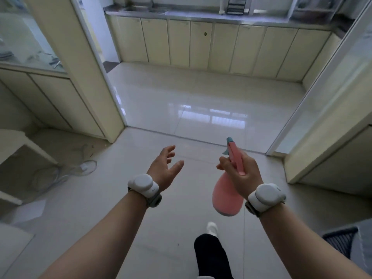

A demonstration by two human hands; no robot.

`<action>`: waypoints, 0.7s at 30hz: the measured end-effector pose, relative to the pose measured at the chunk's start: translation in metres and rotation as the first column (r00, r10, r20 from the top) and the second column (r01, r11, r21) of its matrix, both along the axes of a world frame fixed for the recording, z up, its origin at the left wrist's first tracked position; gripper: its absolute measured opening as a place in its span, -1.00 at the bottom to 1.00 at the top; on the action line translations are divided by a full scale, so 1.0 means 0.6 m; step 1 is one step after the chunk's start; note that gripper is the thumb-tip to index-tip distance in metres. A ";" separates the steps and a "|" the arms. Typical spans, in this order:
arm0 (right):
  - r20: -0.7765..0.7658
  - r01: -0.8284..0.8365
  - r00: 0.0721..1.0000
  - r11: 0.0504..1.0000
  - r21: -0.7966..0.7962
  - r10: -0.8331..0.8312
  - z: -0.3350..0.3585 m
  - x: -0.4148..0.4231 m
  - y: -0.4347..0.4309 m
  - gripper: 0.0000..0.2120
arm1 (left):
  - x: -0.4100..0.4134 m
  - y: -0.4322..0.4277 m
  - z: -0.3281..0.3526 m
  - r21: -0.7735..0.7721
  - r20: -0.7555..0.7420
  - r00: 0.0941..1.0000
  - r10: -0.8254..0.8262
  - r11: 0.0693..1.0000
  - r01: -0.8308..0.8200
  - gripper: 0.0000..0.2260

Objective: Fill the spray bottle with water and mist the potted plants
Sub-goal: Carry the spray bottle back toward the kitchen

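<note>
Above pale floor tiles, right hand grasping unlabelled pink spray bottle, left hand released

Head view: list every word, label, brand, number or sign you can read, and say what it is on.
No text can be read in this frame.
White wrist device on the left arm: a small grey mark on its side, too blurred to read.
White wrist device on the right arm: a faint mark near its edge, unreadable.
Pink spray bottle in the right hand: no label visible.
Cabinet doors: one small dark mark, not lettering.
</note>
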State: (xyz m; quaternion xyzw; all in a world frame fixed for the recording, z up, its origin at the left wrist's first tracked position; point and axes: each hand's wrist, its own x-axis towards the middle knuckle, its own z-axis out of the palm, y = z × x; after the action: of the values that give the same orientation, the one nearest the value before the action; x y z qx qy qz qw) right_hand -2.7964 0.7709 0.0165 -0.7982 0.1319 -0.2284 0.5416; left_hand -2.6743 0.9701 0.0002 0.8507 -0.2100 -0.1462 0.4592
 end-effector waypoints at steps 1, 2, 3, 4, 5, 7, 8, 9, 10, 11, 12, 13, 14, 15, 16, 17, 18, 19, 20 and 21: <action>0.010 0.002 1.000 1.000 0.000 -0.002 0.000 0.039 -0.027 -0.95 | 0.036 -0.030 -0.005 0.031 0.032 0.999 -0.010 0.999 0.009 -0.44; 0.013 -0.003 1.000 1.000 0.001 0.003 -0.001 0.074 -0.051 -0.94 | 0.065 -0.056 -0.008 0.060 0.072 0.997 -0.028 0.998 0.024 -0.43; 0.017 -0.006 1.000 1.000 0.007 0.006 0.003 0.115 -0.078 -0.94 | 0.097 -0.088 -0.006 0.081 0.088 0.995 -0.045 0.996 0.038 -0.42; 0.024 -0.012 1.000 1.000 0.008 0.012 0.009 0.163 -0.111 -0.96 | 0.138 -0.128 -0.006 0.093 0.096 0.994 -0.053 0.995 0.044 -0.41; 0.035 -0.018 0.999 1.000 0.005 0.018 0.021 0.210 -0.139 -0.96 | 0.176 -0.166 -0.001 0.101 0.097 0.993 -0.065 0.993 0.055 -0.41; 0.078 -0.025 0.997 1.000 -0.004 0.025 0.043 0.265 -0.164 -0.96 | 0.208 -0.207 0.010 0.125 0.133 0.985 -0.110 0.988 0.094 -0.40; 0.108 -0.029 0.994 1.000 0.002 0.028 0.055 0.306 -0.186 -0.94 | 0.238 -0.236 0.012 0.146 0.146 0.980 -0.133 0.983 0.112 -0.40; 0.132 -0.031 0.991 1.000 -0.005 0.031 0.064 0.347 -0.207 -0.91 | 0.268 -0.259 0.011 0.173 0.176 0.973 -0.148 0.978 0.118 -0.39; 0.149 -0.044 0.988 0.999 -0.002 0.044 0.069 0.387 -0.226 -0.87 | 0.296 -0.276 0.013 0.198 0.205 0.964 -0.167 0.972 0.126 -0.39; 0.159 -0.052 0.986 0.999 -0.012 0.053 0.074 0.428 -0.241 -0.84 | 0.327 -0.289 0.014 0.218 0.222 0.960 -0.172 0.968 0.123 -0.39; 0.165 -0.064 0.984 0.998 -0.010 0.065 0.078 0.465 -0.253 -0.82 | 0.357 -0.299 0.013 0.226 0.226 0.960 -0.165 0.968 0.113 -0.39; 0.171 -0.068 0.983 0.998 -0.009 0.068 0.078 0.506 -0.264 -0.82 | 0.393 -0.307 0.006 0.240 0.236 0.960 -0.152 0.966 0.094 -0.38; 0.165 -0.077 0.984 0.997 0.020 0.073 0.072 0.553 -0.276 -0.83 | 0.435 -0.316 -0.002 0.257 0.227 0.964 -0.137 0.963 0.076 -0.38; 0.164 -0.074 0.984 0.996 0.042 0.066 0.069 0.589 -0.283 -0.85 | 0.467 -0.322 -0.007 0.270 0.221 0.966 -0.132 0.960 0.070 -0.37; 0.162 -0.078 0.985 0.995 0.060 0.067 0.067 0.628 -0.290 -0.88 | 0.502 -0.330 -0.012 0.280 0.215 0.968 -0.133 0.957 0.070 -0.35; 0.164 -0.082 0.984 0.995 0.065 0.070 0.066 0.677 -0.297 -0.91 | 0.548 -0.339 -0.021 0.293 0.212 0.968 -0.133 0.954 0.066 -0.33; 0.170 -0.093 0.982 0.994 0.065 0.080 0.063 0.720 -0.303 -0.92 | 0.591 -0.349 -0.026 0.316 0.216 0.964 -0.155 0.945 0.082 -0.30; 0.168 -0.110 0.981 0.992 0.060 0.098 0.064 0.770 -0.309 -0.92 | 0.642 -0.360 -0.027 0.340 0.224 0.957 -0.183 0.935 0.099 -0.27; 0.168 -0.118 0.980 0.991 0.064 0.106 0.064 0.810 -0.310 -0.91 | 0.682 -0.366 -0.027 0.356 0.209 0.956 -0.205 0.927 0.121 -0.24; 0.180 -0.118 0.978 0.992 0.046 0.108 0.071 0.893 -0.318 -0.89 | 0.765 -0.382 -0.030 0.340 0.197 0.956 -0.216 0.930 0.140 -0.21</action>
State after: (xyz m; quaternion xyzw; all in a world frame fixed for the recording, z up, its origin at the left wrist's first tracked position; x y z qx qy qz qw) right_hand -2.2604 0.5804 0.0590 -0.7652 0.0439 -0.2635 0.5857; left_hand -2.2154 0.7411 -0.0176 0.9027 -0.3118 -0.1201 0.2712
